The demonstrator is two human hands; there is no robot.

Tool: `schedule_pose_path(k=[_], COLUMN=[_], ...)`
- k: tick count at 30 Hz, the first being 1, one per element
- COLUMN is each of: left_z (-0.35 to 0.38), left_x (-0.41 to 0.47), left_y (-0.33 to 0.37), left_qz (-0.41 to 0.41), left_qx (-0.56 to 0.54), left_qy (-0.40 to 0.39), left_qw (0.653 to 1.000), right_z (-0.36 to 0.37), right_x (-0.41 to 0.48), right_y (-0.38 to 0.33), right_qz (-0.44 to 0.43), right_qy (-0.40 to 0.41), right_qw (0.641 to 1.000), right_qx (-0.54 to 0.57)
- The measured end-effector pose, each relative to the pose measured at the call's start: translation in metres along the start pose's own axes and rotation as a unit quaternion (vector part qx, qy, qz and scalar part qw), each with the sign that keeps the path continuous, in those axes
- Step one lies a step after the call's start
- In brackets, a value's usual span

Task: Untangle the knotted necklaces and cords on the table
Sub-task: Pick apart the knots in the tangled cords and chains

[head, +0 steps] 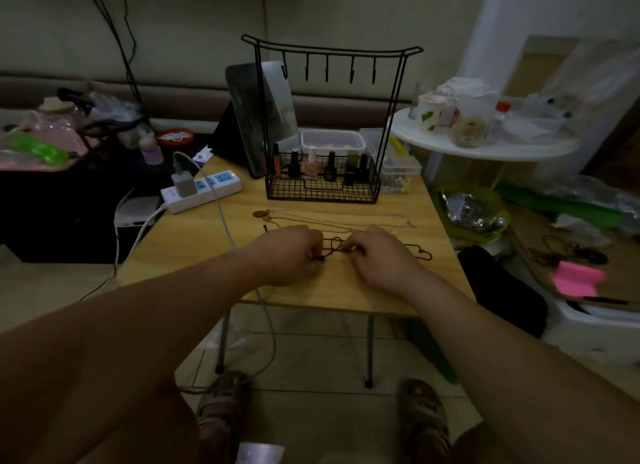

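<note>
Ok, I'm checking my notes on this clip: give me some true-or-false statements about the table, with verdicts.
The left hand and right hand both pinch the dark cord. True.
A necklace hangs from the hooks of the stand. False: the hooks are bare; the pale chains lie on the table.
A charger is plugged into the power strip. True.
The power strip lies right of the stand. False: it lies to its left.

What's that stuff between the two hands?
In the head view, loops of dark cord lie on the table between the left hand and right hand, both pinching it.
</note>
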State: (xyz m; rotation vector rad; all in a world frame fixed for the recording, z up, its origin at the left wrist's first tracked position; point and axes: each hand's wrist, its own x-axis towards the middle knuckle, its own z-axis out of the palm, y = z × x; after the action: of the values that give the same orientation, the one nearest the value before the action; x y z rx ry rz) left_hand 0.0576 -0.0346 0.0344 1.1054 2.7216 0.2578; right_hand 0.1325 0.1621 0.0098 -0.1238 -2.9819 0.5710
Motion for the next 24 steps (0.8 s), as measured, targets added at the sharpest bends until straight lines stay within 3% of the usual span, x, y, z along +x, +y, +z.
schedule_pose_path(k=[8,13,16,19,24], left_z=[-0.015,-0.033,-0.045,-0.055,-0.064], left_x=[-0.009,-0.005,0.001,0.009,0.018], left_y=[-0.009,-0.008,-0.006,-0.001,0.010], left_qz=[0.041,0.009,-0.016,-0.005,0.009], left_qx=[-0.058,-0.253,-0.392,-0.455,-0.438], left_qy=[-0.104,-0.066,-0.017,-0.010,0.026], left_qw=[0.992,0.965,0.920,0.890,0.899], right_z=[0.011,0.007,-0.005,-0.023,-0.019], right_x=[0.012,0.015,0.010,0.004,0.006], right_y=[0.010,0.012,-0.001,-0.024,-0.038], right_qz=[0.025,0.041,0.049,0.050,0.021], right_qy=[0.044,0.058,0.068,-0.030,-0.112], right_qw=[0.998,0.997,0.981,0.915,0.901], right_qx=[0.022,0.020,0.176,0.398,0.418])
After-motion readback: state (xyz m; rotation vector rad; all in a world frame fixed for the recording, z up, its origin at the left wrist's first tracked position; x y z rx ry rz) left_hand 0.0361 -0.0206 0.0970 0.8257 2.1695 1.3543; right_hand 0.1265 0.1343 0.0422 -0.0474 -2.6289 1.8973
